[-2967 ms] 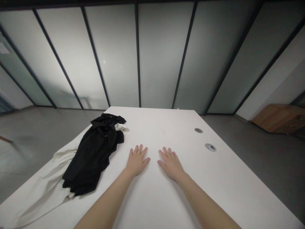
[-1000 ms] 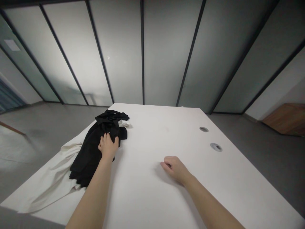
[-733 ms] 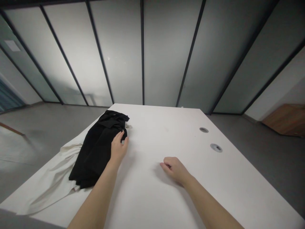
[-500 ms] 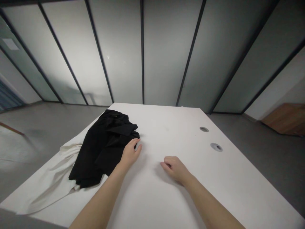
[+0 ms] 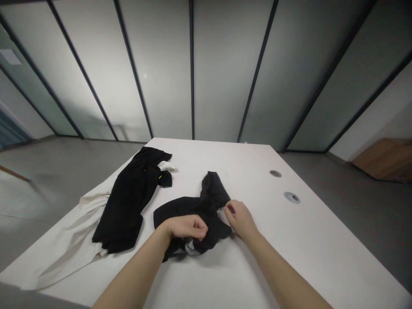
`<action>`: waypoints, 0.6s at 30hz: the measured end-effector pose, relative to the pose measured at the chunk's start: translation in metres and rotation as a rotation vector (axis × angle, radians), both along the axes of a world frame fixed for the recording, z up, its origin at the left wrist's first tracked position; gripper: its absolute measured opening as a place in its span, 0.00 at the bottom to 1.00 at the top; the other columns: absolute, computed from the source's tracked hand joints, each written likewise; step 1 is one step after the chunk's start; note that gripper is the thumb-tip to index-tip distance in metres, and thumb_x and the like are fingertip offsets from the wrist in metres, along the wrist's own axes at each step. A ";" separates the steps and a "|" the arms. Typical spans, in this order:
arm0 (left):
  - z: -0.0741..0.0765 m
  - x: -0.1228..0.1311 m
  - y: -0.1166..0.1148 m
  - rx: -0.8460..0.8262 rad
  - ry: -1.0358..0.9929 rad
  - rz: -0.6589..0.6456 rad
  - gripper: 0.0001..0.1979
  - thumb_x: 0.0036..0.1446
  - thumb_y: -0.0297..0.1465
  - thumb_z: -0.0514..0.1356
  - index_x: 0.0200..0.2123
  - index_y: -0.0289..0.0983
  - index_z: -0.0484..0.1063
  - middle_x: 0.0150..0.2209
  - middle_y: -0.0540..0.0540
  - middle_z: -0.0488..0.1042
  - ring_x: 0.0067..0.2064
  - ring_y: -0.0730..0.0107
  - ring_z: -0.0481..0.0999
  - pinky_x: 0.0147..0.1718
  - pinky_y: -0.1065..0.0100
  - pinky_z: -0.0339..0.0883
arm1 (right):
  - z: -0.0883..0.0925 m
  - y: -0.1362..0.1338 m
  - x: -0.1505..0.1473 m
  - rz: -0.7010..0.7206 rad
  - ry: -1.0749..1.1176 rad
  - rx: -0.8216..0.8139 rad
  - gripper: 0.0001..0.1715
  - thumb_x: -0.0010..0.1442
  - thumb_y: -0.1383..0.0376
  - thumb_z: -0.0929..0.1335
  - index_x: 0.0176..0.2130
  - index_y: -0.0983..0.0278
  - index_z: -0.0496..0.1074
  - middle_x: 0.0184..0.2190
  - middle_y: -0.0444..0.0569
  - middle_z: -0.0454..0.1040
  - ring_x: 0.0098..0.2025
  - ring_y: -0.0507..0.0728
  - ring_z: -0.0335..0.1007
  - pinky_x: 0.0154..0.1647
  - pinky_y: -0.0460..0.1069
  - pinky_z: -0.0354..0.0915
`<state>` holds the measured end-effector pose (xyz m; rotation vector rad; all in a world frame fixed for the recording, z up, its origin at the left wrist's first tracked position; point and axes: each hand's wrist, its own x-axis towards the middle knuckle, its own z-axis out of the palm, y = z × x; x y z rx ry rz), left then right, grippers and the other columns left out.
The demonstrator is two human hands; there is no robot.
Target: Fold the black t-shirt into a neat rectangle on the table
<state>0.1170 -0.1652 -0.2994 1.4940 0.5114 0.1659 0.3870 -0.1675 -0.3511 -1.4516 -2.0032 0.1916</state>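
A crumpled black garment [image 5: 189, 208] lies partly lifted over the middle of the white table; its exact kind is hard to make out. My left hand [image 5: 189, 226] is closed, its fingers curled in on the near side of the cloth. At the garment's right edge, my right hand [image 5: 238, 216] pinches the fabric between thumb and fingers. To the left rests a pile of black clothes [image 5: 127, 201], with a white cloth [image 5: 71, 234] spreading out from beneath it toward the near left. A small white piece of fabric [image 5: 167, 166] pokes out at the pile's far right.
The white table [image 5: 254, 176] has two round grey cable grommets, the far one [image 5: 275, 174] and the near one [image 5: 292, 197], near its right edge. Frosted glass panels [image 5: 222, 73] stand behind it. A wooden piece [image 5: 386, 159] is on the floor at right.
A black garment has come off the pile and moved right to the middle of the table. My left hand has closed and moved nearer; my right hand has taken the fabric's edge.
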 end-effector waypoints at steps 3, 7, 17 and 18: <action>0.002 -0.001 0.002 0.141 0.171 0.173 0.30 0.54 0.62 0.65 0.33 0.39 0.70 0.23 0.55 0.62 0.24 0.74 0.57 0.23 0.70 0.49 | -0.009 0.002 0.002 -0.098 -0.048 0.029 0.18 0.68 0.59 0.66 0.54 0.63 0.74 0.48 0.56 0.77 0.49 0.65 0.71 0.52 0.57 0.65; -0.002 0.002 0.003 0.472 0.397 0.559 0.31 0.59 0.54 0.65 0.56 0.40 0.69 0.25 0.55 0.69 0.27 0.66 0.70 0.26 0.68 0.58 | -0.020 0.003 -0.001 -0.243 -0.189 -0.026 0.42 0.65 0.57 0.69 0.72 0.66 0.59 0.57 0.63 0.74 0.57 0.72 0.68 0.56 0.63 0.64; -0.006 0.025 -0.012 1.000 0.518 0.256 0.12 0.62 0.43 0.66 0.39 0.41 0.78 0.39 0.44 0.79 0.45 0.54 0.78 0.45 0.61 0.67 | -0.012 0.003 0.001 -0.226 -0.192 -0.142 0.25 0.72 0.61 0.62 0.63 0.60 0.73 0.61 0.55 0.77 0.69 0.72 0.61 0.64 0.64 0.60; -0.006 0.027 -0.012 0.989 0.461 0.229 0.09 0.63 0.40 0.65 0.35 0.40 0.77 0.35 0.46 0.78 0.43 0.57 0.77 0.46 0.61 0.66 | -0.008 0.004 0.003 -0.218 -0.171 -0.142 0.23 0.72 0.62 0.61 0.60 0.60 0.75 0.58 0.55 0.78 0.66 0.70 0.66 0.63 0.63 0.61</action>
